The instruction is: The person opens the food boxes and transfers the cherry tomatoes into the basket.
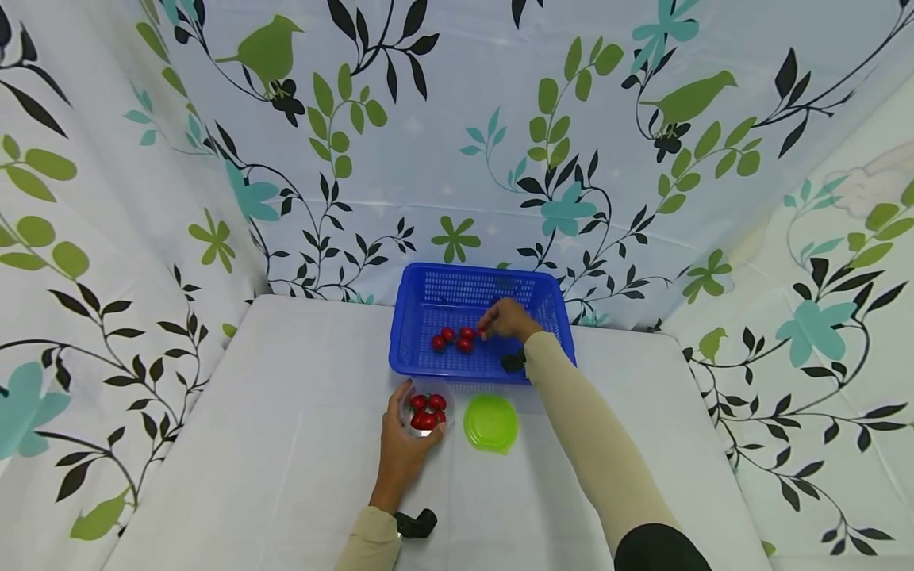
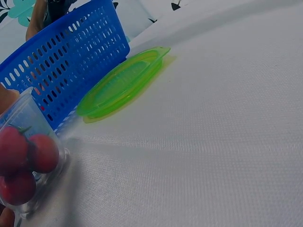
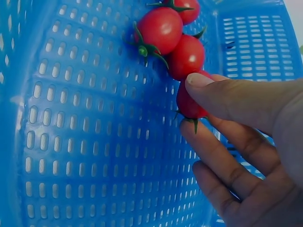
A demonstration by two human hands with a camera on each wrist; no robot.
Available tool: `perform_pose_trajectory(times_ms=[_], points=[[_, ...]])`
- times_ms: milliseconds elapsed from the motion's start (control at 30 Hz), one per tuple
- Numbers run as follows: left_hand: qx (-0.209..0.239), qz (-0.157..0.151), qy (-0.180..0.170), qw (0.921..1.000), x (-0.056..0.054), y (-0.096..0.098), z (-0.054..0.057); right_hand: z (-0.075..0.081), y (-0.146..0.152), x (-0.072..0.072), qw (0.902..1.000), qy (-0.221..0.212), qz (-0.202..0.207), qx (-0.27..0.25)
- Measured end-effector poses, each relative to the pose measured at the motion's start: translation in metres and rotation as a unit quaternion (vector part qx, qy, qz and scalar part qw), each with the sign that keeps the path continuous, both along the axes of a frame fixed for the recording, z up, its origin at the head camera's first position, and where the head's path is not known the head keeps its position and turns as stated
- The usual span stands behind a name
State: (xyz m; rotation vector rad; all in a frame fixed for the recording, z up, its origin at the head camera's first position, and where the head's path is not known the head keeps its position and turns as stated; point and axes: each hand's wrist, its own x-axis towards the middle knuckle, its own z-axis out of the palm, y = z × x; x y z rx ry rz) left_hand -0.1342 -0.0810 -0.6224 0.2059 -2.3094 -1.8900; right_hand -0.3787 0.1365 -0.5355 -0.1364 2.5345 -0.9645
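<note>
In the blue basket (image 1: 408, 361), my right hand (image 1: 508, 319) pinches a red cherry tomato (image 3: 189, 99) between thumb and fingers. Other cherry tomatoes (image 3: 159, 30) with green stems lie in a cluster beside it on the basket floor. My left hand (image 1: 401, 456) holds a clear plastic cup (image 2: 41, 111) in front of the basket, thumb on one side and fingers on the other. Several red tomatoes (image 2: 45, 153) sit inside that cup. Only small parts of the left hand show at the edge of the left wrist view.
A bright green lid (image 1: 490, 424) lies flat on the white table (image 1: 321, 412), right of the cup and just before the basket. Behind the basket hangs a curtain (image 1: 443, 182) printed with leaves and birds, which continues along both sides.
</note>
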Motion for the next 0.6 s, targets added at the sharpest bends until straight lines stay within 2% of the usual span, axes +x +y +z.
perform_pose_trajectory(times_ms=[367, 600], points=[[0.0, 0.0, -0.005, 1.0, 0.0004, 0.0012, -0.0013, -0.0016, -0.0016, -0.002, 0.9998, 0.0, 0.01, 0.018], [0.0, 0.001, -0.002, 1.0, 0.0002, 0.0001, -0.001, -0.002, -0.0049, -0.0022, 0.9999, -0.001, 0.002, 0.017]])
